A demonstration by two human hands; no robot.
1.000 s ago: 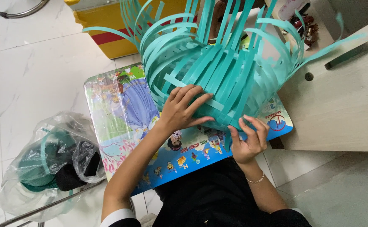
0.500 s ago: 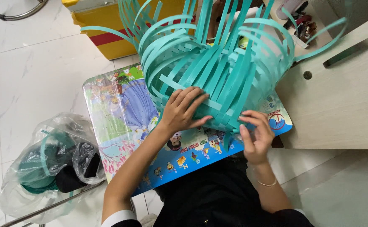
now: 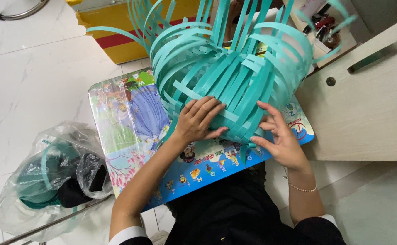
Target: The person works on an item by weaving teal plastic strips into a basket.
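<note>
A half-woven basket [image 3: 228,77] of teal plastic strips sits tipped on a small colourful picture table [image 3: 130,122], its woven base turned toward the person and its loose strip ends fanning up and away. The left hand [image 3: 200,120] lies flat on the near face of the basket, fingers spread and pressing the crossed strips down, closed on nothing. The right hand [image 3: 280,136] is at the basket's lower right edge, fingers open and curled, with the fingertips nipping at 1 strip end there; how firmly it holds cannot be told. Left of the basket, on the white tiled floor [image 3: 39,86], a clear plastic bag [image 3: 48,177] holds coils of more teal strip and something dark. Behind the basket stands a yellow box [image 3: 116,34] with a red stripe, and to the right of it a pale wooden cabinet [image 3: 366,113] with a metal handle. The likely risk is that the springy strips slip out of the weave if the left hand's pressure eases, or that a strip kinks if pulled sharply.
</note>
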